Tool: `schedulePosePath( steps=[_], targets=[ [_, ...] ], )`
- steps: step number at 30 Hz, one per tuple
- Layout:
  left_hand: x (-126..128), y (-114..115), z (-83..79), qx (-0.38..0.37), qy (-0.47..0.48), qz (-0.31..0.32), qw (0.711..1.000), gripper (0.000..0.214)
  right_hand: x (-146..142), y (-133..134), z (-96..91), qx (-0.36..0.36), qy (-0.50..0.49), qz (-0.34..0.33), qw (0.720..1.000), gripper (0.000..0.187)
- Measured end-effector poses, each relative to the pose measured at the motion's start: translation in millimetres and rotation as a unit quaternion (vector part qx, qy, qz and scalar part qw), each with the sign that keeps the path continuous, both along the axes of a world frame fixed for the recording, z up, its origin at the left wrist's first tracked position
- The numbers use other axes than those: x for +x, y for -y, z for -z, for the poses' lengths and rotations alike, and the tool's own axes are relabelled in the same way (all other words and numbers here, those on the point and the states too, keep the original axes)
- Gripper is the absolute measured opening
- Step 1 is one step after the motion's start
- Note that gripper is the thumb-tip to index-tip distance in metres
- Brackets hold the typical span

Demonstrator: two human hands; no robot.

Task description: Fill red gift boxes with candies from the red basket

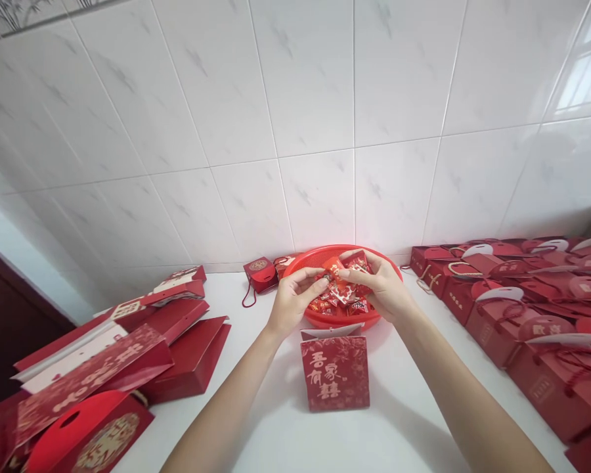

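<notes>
Left hand (295, 301) and right hand (381, 289), fingertips pinched together, each gripped glossy, crinkled wrapped sweets (337, 268) over a round, perforated red plastic basket (326, 320), just behind an upright, pale-lettered cardboard box (335, 373) on the smooth white surface (335, 441).

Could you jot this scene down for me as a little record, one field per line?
Left hand: fingers at the packets; grip unclear
Right hand: holding small wrapped packets above the basket
Basket: red, with more packets inside
Front box: red with pale characters, upright before the basket
Left side: piled red boxes
Right side: rows of red boxes, some with cord handles
Surface: white table
Background: pale tiled wall
</notes>
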State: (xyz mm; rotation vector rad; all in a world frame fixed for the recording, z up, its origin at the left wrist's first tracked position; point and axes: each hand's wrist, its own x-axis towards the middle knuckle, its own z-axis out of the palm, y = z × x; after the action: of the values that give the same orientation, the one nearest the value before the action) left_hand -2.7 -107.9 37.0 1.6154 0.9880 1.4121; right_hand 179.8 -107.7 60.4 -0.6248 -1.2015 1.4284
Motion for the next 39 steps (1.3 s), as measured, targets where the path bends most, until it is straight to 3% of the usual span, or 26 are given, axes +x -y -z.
schedulePosePath(
  steps=[3, 5, 10, 12, 16, 18, 28, 33, 39],
  targets=[
    [-12.2, 11.3, -9.8, 0.014, -0.045, 0.021, 0.999, 0.043, 4.9, 5.9, -5.8, 0.021, 0.009, 0.017, 1.0, 0.036],
    [-24.5, 19.5, -20.4, 0.019, -0.112, 0.071, 0.991, 0.034, 11.7, 7.9, -10.9, 0.024, 0.01, 0.04, 0.999, 0.038],
    [-44.1, 36.1, -39.4, 0.004, -0.358, 0.25, 0.9, 0.022, 29.7, 9.7, -21.0, 0.06, 0.039, 0.079, 0.994, 0.038],
    [-42.0, 36.3, -36.6, -0.004, -0.38, 0.242, 0.893, 0.024, 34.0, 9.5, -21.6, 0.082, 0.072, 0.063, 0.992, 0.038],
    [-32.8, 26.7, -21.3, -0.043, -0.331, 0.14, 0.932, 0.024, 37.2, 8.0, -17.8, 0.117, 0.141, 0.013, 0.983, 0.037],
    [-30.9, 22.3, -16.1, -0.062, -0.307, 0.122, 0.942, 0.024, 37.1, 7.4, -15.7, 0.123, 0.16, -0.014, 0.979, 0.036],
    [-27.0, 30.5, -19.9, -0.11, -0.334, 0.143, 0.925, 0.062, 28.9, 10.7, -14.0, 0.145, 0.183, -0.051, 0.971, 0.033],
    [-26.1, 30.5, -19.8, -0.103, -0.317, 0.181, 0.925, 0.054, 21.6, 12.4, -12.1, 0.147, 0.229, -0.099, 0.957, 0.036],
    [-26.4, 29.6, -20.4, -0.093, -0.311, 0.198, 0.925, 0.045, 15.6, 11.3, -11.2, 0.198, 0.339, -0.11, 0.913, 0.024]
  ],
)
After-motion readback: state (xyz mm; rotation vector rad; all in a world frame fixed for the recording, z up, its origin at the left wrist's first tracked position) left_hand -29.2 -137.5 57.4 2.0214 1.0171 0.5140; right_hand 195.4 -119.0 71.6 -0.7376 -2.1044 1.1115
